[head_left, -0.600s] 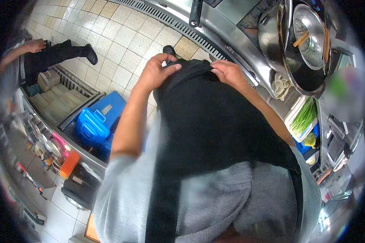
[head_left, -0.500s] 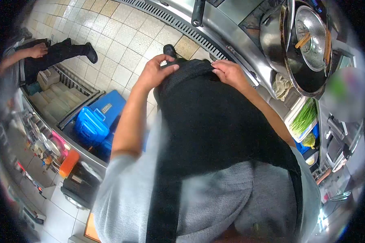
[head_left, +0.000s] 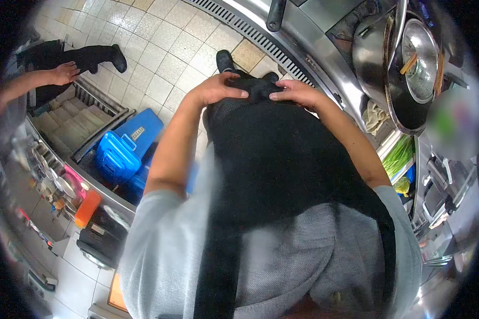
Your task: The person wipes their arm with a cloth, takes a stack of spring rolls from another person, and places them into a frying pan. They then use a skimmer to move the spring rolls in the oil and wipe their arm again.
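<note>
I wear a black apron point(head_left: 287, 154) over a grey shirt. Past its front, a piece of black mesh cloth point(head_left: 228, 106) lies bunched between my hands; whether it is part of the apron I cannot tell. My left hand point(head_left: 215, 90) grips its left side, thumb on top and fingers curled behind. At the right side, my right hand point(head_left: 299, 94) pinches the cloth, its thumb pointing inward. A narrow gap separates the two thumbs. Some of the fingers are hidden behind the dark fabric.
A large wok point(head_left: 410, 114) holding a metal strainer point(head_left: 419, 58) sits on the stove at right, beside a rag point(head_left: 377, 117) and green stalks point(head_left: 398, 157). Blue bins point(head_left: 117, 159) stand at left. A co-worker's arm point(head_left: 34, 84) shows at upper left, over the tiled floor point(head_left: 159, 53).
My thumbs have come closer together, and the mesh stretched between my hands is now bunched lower. The co-worker's arm reaches further out. My view has shifted slightly.
</note>
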### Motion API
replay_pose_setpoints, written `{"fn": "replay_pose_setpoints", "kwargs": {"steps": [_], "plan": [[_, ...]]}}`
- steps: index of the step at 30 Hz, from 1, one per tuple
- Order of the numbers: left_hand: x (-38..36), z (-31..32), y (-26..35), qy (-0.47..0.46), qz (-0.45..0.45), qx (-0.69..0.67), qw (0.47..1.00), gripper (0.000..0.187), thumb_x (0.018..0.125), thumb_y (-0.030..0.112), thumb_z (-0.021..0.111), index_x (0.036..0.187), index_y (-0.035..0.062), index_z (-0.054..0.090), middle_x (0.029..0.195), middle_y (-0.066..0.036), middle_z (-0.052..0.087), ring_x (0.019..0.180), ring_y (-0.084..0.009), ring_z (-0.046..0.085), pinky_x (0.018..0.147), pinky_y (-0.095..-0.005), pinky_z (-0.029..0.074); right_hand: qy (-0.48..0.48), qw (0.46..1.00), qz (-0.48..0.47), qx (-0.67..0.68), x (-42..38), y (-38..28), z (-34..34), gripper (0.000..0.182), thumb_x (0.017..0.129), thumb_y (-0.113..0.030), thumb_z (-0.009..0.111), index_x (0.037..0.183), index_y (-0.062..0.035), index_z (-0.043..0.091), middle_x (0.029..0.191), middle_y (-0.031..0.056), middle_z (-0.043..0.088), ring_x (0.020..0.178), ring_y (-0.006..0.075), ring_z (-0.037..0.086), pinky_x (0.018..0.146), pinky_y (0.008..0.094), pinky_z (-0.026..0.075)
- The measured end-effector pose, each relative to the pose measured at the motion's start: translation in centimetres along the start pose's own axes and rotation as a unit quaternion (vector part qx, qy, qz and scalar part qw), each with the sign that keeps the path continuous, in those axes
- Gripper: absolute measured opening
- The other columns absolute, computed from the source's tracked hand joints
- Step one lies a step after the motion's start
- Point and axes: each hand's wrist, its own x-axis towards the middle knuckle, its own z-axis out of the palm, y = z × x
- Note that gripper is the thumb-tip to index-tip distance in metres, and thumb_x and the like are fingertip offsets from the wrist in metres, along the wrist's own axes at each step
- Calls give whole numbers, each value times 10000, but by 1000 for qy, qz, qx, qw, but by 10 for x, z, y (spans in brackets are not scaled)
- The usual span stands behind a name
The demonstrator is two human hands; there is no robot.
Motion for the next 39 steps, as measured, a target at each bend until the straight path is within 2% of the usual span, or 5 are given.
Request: {"fn": "replay_pose_setpoints", "kwargs": {"steps": [2, 5, 7, 11, 39], "plan": [[4, 0, -10, 32, 53, 8, 998, 912, 628, 356, 818, 1345, -52, 429, 1229, -234, 562, 1146, -287, 546, 999, -323, 402, -2, 1000, 19, -5, 9, 8, 0, 860, 731, -419, 775, 1376, 13, 404, 1284, 196, 538, 1170, 273, 538, 978, 356, 422], [-7, -1, -13, 71, 89, -1, 994, 868, 612, 253, 816, 1336, -43, 438, 1216, -214, 566, 1127, -278, 553, 987, -322, 410, -33, 989, -117, 87, 3, 5, 13, 815, 701, -274, 820, 1356, 7, 422, 1301, 181, 530, 1187, 253, 529, 983, 348, 426], [-18, 2, -12, 92, 108, -14, 990, 839, 610, 210, 809, 1325, -39, 447, 1215, -207, 565, 1122, -272, 554, 984, -320, 410, 102, 975, -193, -43, -7, 1, 20, 794, 671, -178, 836, 1339, -10, 441, 1307, 158, 530, 1198, 238, 520, 992, 331, 422], [-30, 8, -12, 168, 167, 18, 971, 768, 613, 135, 790, 1293, -23, 469, 1195, -188, 564, 1116, -269, 551, 973, -325, 413, 178, 926, -298, -146, -15, 0, 24, 855, 647, -190, 839, 1371, -63, 402, 1308, 165, 499, 1226, 288, 491, 1019, 355, 406], [-69, 16, 24, 271, 195, 135, 933, 636, 586, 56, 799, 1157, 59, 518, 1111, -163, 552, 1078, -350, 546, 934, -391, 463, 158, 887, -348, -261, -38, -45, 17, 938, 574, -95, 836, 1388, -77, 371, 1238, 168, 485, 1160, 353, 486, 993, 388, 422]]}}
